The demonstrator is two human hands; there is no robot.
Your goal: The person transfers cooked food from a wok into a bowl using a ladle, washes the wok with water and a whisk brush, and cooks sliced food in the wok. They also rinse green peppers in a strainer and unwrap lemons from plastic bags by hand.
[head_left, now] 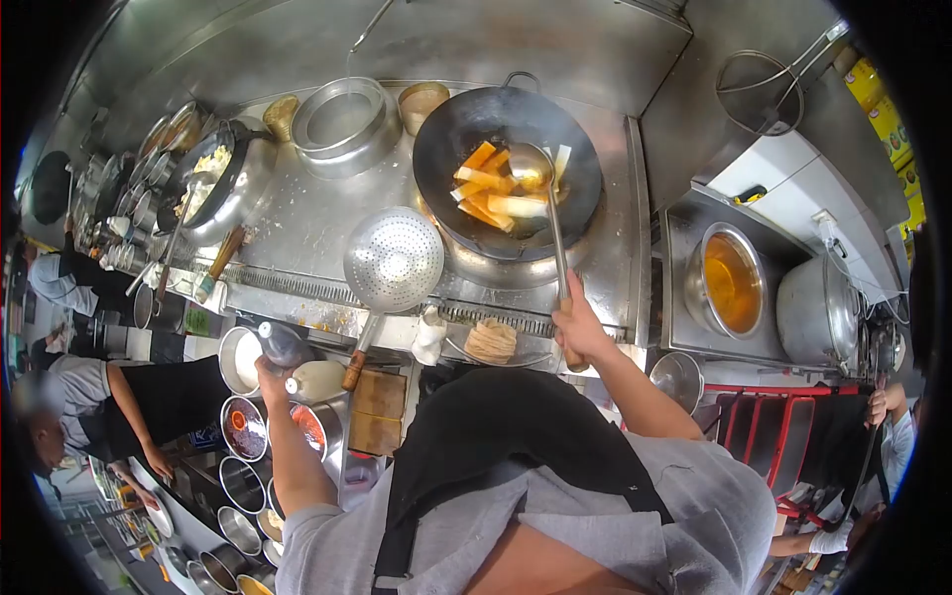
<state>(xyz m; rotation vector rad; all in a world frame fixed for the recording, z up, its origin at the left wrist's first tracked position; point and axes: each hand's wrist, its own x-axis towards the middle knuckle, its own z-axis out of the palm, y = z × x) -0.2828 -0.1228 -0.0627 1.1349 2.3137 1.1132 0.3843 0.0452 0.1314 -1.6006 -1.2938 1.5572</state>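
A black wok [441, 149] sits on the stove, with orange and pale sticks of food [483, 188] in it. My right hand [580, 322] is closed round the wooden end of a metal ladle [557, 238], whose bowl rests among the sticks. Off to the left, my left hand [273, 382] grips a dark bottle [283, 344] with a light cap, beside a pale bottle [319, 381]. Between my hands lies a perforated skimmer [394, 260], its wooden handle pointing toward me. A coil of pale strands [491, 341] is at the stove's front edge.
Left of the wok stand a metal pot [339, 124] and a second wok [211, 198] holding food. A bowl of orange liquid [729, 280] and a lidded pot [815, 309] are at right. Metal containers [243, 484] line the lower left. A co-worker [89, 397] stands at far left.
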